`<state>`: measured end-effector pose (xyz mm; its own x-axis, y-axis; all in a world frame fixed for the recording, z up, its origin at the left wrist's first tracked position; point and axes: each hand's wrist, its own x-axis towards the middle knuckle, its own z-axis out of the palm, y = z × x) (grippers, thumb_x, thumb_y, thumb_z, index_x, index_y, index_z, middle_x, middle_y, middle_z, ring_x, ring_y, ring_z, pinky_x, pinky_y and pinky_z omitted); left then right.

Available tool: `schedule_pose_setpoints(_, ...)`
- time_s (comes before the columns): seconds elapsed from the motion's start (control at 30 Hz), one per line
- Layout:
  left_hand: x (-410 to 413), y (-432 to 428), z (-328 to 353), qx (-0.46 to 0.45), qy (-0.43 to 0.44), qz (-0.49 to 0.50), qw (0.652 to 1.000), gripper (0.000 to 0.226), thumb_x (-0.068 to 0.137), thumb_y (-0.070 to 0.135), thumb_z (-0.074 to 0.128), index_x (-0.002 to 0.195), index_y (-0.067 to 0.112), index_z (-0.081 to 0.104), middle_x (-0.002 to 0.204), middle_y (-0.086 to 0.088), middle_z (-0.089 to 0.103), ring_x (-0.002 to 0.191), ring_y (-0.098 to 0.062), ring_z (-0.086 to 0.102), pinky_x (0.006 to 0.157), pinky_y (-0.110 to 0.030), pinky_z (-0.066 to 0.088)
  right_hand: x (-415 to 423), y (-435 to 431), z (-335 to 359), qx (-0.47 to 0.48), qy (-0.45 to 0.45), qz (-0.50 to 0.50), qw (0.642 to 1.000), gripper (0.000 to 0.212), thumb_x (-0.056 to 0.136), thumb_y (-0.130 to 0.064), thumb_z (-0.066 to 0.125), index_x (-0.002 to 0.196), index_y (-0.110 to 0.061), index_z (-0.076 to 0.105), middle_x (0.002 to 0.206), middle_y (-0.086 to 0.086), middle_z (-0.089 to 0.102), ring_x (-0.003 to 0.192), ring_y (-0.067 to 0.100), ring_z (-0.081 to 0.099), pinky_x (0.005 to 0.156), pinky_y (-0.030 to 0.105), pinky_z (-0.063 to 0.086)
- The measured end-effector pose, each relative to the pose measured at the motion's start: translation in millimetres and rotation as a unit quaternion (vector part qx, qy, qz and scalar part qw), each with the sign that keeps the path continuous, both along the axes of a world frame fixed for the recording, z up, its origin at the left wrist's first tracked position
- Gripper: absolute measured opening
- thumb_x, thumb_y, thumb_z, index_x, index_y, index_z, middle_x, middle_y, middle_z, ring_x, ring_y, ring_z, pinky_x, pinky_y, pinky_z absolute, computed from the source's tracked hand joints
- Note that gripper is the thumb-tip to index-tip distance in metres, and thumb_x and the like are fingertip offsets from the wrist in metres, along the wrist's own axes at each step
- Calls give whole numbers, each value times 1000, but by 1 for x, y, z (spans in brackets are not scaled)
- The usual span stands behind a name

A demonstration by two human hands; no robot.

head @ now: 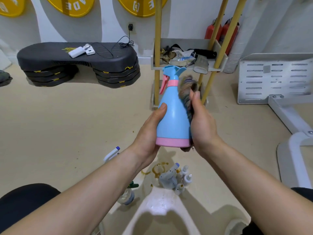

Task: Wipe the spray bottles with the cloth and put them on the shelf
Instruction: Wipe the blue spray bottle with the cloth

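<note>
The wiping step was under way: the left hand (pixel 149 133) gripped the lower body of a blue spray bottle (pixel 172 119) with a pink base and trigger, thumb across its front. The right hand (pixel 203 126) pinched a bunched, streaky cloth (pixel 186 89) and pressed it against the bottle's right side from shoulder to base. The bottle was held upright in the air, in front of the yellow-posted shelf (pixel 186 43) and apart from it. Judging by this, the next move called for turning the bottle so the cloth could cover its unwiped faces. After that it would need to go forward onto a tier with room. The shelf's upper tray was crowded with crumpled rags (pixel 166 55), a pale glove (pixel 201 64) hanging over the front lip and a dark bundle (pixel 205 53). The tier below was mostly hidden behind the bottle. The bottle was opaque, so any liquid inside could not be seen. On the floor below waited a white trigger sprayer (pixel 112 152), a grey spray bottle (pixel 169 177) among small white bottles (pixel 187 178), and a clear green-topped bottle (pixel 128 192).
</note>
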<state>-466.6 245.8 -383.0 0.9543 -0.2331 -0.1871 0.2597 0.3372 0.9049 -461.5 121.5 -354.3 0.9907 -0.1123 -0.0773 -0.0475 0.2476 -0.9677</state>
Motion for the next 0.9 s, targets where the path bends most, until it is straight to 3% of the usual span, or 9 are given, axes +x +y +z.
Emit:
schedule_pose_setpoints(0.1,5,3,1,-2,10,39,999,62,84,61,61,127,16,63,119,-11,72,104,-26,71,81,-40,58,4,-2,-6,47,82,-1,996,45,100,-53,50,105,-13,71,110,14,76,101,33,73,90,51,56)
schedule_pose_setpoints(0.2,15,7,0,83,-23,97,992,55,84,61,64,117,18,66,113,-2,74,102,-22,71,81,-39,54,6,-2,-19,37,79,-3,996,49,95,-53,56,115,-11,69,115,7,73,99,24,71,90,44,54)
schedule_pose_setpoints(0.3,17,8,-2,149,-31,71,986,26,103,40,50,103,23,70,90,13,73,79,-2,66,66,-22,48,5,-4,-23,-36,-15,19,999,26,103,-36,47,112,-21,66,101,-14,69,88,0,62,79,21,50)
schedule_pose_setpoints(0.37,13,6,1,128,19,57,990,28,103,31,47,99,20,73,82,10,74,73,-6,67,60,-22,49,2,-2,-26,-170,-108,43,979,24,105,-26,38,115,-31,59,111,-7,63,103,2,59,90,22,46)
schedule_pose_setpoints(0.47,10,2,7,46,71,71,994,43,102,43,45,116,14,72,103,-4,76,91,-20,71,75,-32,56,-1,9,-30,-283,-197,80,935,34,100,-28,38,129,-26,55,119,-4,52,117,11,51,102,30,41)
schedule_pose_setpoints(0.57,12,-1,6,33,29,75,996,52,93,61,54,123,21,70,117,-6,74,108,-24,71,93,-40,56,-1,16,-25,-197,-164,78,963,28,102,-29,41,122,-36,58,118,-10,57,118,6,56,104,30,44)
schedule_pose_setpoints(0.67,7,-4,5,34,41,45,998,52,80,58,70,119,22,71,115,-8,75,107,-29,71,99,-48,54,4,9,-11,-19,-37,52,998,22,107,-25,45,105,-35,65,96,-19,74,92,-3,69,83,18,56)
schedule_pose_setpoints(0.8,9,0,7,-42,72,35,996,49,81,54,68,112,16,71,108,-11,75,92,-27,72,87,-43,57,6,5,-19,33,92,29,995,30,103,-37,53,94,-17,74,93,2,79,90,22,72,84,40,57)
schedule_pose_setpoints(0.9,13,7,10,-93,73,56,991,48,78,54,62,104,15,70,96,-9,74,80,-23,71,78,-37,57,-2,10,-29,29,79,29,996,30,102,-37,55,96,-15,74,98,0,77,94,18,69,87,36,52)
